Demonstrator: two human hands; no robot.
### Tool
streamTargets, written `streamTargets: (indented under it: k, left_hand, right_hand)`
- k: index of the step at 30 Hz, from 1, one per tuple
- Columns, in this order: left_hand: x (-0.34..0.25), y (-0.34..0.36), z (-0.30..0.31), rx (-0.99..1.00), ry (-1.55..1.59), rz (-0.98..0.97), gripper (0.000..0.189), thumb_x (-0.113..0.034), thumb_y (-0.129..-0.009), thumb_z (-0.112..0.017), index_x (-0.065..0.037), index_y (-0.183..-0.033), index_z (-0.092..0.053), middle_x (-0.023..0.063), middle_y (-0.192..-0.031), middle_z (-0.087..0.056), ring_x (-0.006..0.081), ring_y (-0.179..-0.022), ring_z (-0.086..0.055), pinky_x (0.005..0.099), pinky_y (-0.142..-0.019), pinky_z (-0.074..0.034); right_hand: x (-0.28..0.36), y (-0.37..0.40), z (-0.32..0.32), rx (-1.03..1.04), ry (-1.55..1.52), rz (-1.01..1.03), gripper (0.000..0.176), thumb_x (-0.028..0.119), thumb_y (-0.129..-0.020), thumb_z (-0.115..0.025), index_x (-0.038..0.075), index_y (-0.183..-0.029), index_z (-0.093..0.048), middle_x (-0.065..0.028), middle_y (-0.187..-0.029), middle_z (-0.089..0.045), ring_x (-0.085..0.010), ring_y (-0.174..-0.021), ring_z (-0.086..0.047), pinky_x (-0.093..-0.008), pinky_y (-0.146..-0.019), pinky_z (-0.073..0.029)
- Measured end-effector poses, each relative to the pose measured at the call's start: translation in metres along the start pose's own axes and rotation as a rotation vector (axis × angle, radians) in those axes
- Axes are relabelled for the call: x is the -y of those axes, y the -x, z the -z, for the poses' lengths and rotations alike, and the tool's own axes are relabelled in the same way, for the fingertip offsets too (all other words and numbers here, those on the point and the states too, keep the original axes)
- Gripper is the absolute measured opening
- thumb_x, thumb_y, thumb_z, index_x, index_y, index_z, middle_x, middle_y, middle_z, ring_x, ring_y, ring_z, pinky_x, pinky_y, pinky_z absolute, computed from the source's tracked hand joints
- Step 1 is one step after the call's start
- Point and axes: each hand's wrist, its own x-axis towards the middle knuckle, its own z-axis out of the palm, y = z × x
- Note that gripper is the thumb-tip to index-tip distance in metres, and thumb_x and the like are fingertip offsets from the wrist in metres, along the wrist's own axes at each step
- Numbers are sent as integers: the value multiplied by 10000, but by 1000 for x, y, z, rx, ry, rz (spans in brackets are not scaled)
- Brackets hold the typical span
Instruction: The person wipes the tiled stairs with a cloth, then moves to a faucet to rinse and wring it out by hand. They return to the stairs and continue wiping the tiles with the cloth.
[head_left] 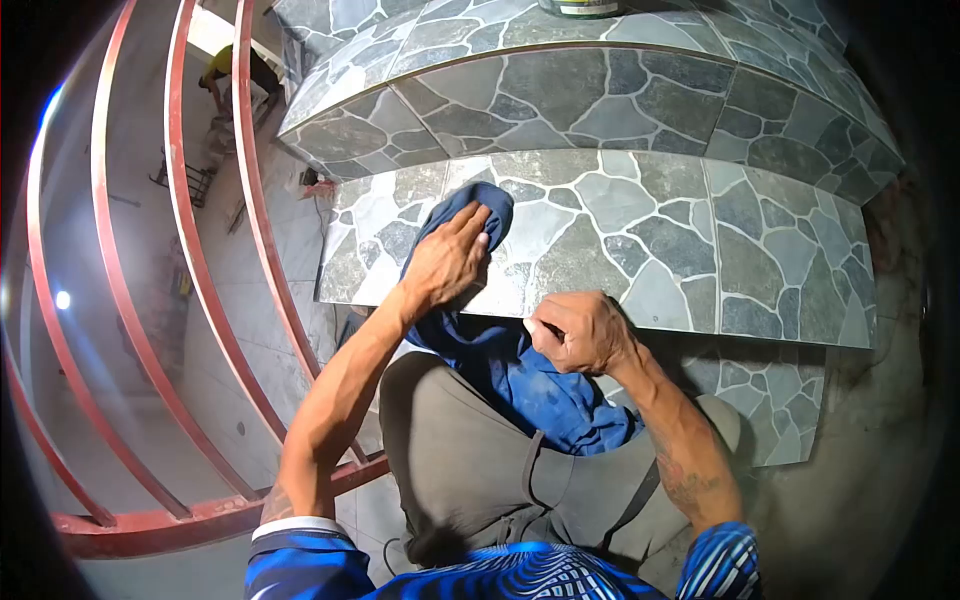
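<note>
My left hand [447,262] presses down on a dark blue cloth [492,204] on the stone-patterned step tile [640,235]. Its fingers lie close together over the cloth, which bunches out past the fingertips and hangs over the step's front edge. My right hand [583,333] is curled into a fist beside that edge, to the right of the left hand; anything inside the fist is hidden. Below both hands, a larger blue fabric [545,400] with pale stains lies crumpled across my lap, on grey trousers [450,450].
A curved railing with red bars [190,240] runs along my left side. Above the tread rises a curved riser [600,100], with a container [582,8] on the upper step. Beyond the bars, a person [245,75] bends over on the lower floor.
</note>
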Motion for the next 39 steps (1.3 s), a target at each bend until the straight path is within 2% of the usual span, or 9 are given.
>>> streamTargets:
  k: [4, 8, 12, 13, 17, 19, 24, 29, 39]
  left_hand:
    - [42, -27, -10, -74, -33, 310, 308, -236, -1008, -444, 16, -1109, -589, 265, -1117, -620, 463, -1091, -595, 524, -965, -480]
    - [-5, -29, -25, -68, -15, -90, 370, -175, -993, -470, 12, -1302, -550, 293, -1271, -590, 490, -1211, -526, 466, -1046, -440]
    - [15, -39, -3, 85, 179, 351, 348, -186, -1000, -474, -18, -1293, -557, 278, -1218, -603, 481, -1064, -596, 488, -956, -480]
    - [28, -42, -11, -168, 49, 226, 327, -158, -981, -482, 18, -1245, -560, 282, -1139, -604, 479, -1030, -582, 489, -956, -469]
    - [-6, -32, -28, -18, -119, -79, 360, -166, -972, -491, 64, -1244, -544, 304, -1315, -546, 456, -1235, -523, 453, -1067, -422]
    - [-27, -36, -2, 150, 189, 139, 398, -175, -984, -480, 33, -1320, -528, 276, -1370, -526, 440, -1230, -540, 440, -1073, -437]
    - [33, -49, -2, 223, 131, -46, 465, -282, -1052, -419, 17, -1397, -507, 249, -1484, -458, 412, -1357, -458, 427, -1140, -379]
    - [88, -11, -5, -59, -19, 172, 390, -202, -1015, -454, 33, -1309, -559, 267, -1378, -534, 435, -1299, -482, 438, -1095, -420]
    - [81, -61, 38, 479, -263, -193, 497, -204, -934, -509, -45, -1405, -522, 217, -1333, -596, 357, -1146, -625, 438, -961, -516]
  right_hand:
    - [0, 0, -5, -7, 1, -10, 160, 151, -840, -692, 51, -731, -628, -119, -651, -616, -313, -572, -630, -398, -542, -510]
    - [-1, -2, -6, -16, 14, -21, 166, 145, -838, -696, 48, -725, -622, -123, -649, -615, -319, -574, -629, -401, -538, -506]
    - [2, -3, -3, -21, 12, -22, 166, 152, -840, -692, 50, -727, -625, -127, -657, -616, -328, -574, -626, -407, -534, -499]
    - [2, -1, -2, -7, 15, -25, 163, 150, -839, -692, 50, -728, -626, -128, -660, -618, -328, -576, -627, -408, -536, -500]
    - [-2, -2, -4, -13, 3, -23, 159, 144, -840, -690, 47, -730, -626, -131, -670, -622, -331, -582, -630, -408, -539, -504]
    - [3, -4, -4, -17, -14, -51, 163, 143, -842, -689, 47, -728, -623, -132, -671, -621, -333, -582, -628, -408, -538, -504]
    - [0, -5, -3, -12, 11, -52, 172, 143, -847, -688, 43, -727, -618, -134, -673, -620, -338, -589, -627, -408, -538, -502]
    - [0, -2, 0, -2, 4, -55, 168, 140, -851, -686, 43, -731, -619, -136, -676, -618, -339, -596, -626, -407, -546, -501]
    - [0, -4, -2, 3, -3, -59, 158, 91, -868, -633, 24, -726, -612, -134, -669, -584, -332, -586, -584, -399, -548, -468]
